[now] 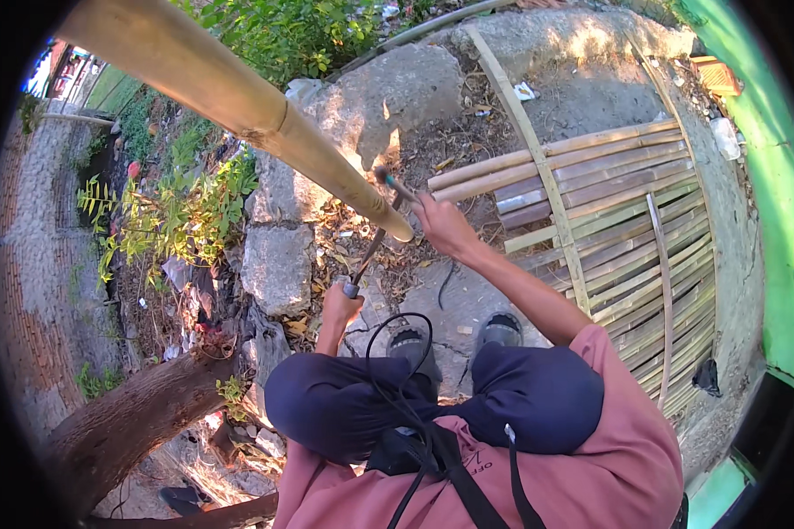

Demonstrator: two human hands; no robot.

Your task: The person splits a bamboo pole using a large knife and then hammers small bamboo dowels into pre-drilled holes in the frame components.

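Clasping a hammer (387, 179), right hand (443, 226) is nearer the end of the slanting bamboo pole (247, 106). Left hand (339, 306) clenches a knife (371, 251) crosswise to it.

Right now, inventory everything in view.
Bamboo pole: 1, tan, upper left to centre
Blade: 1, dark, by pole's end
Hammer: 1, dark head, centre
Bamboo strips: many, tan, right
Block: 1, orange, upper right
Wall: 1, green, right edge
Concrete blocks: several, grey, left of centre
Plants: several, green, left
Tree trunk: 1, brown, lower left
Cable: 1, black, across lap
Footwear: 2, dark, lower centre
Trousers: 1, navy, bottom
Shirt: 1, pink, bottom
Left hand: 1, on blade's handle
Right hand: 1, on hammer
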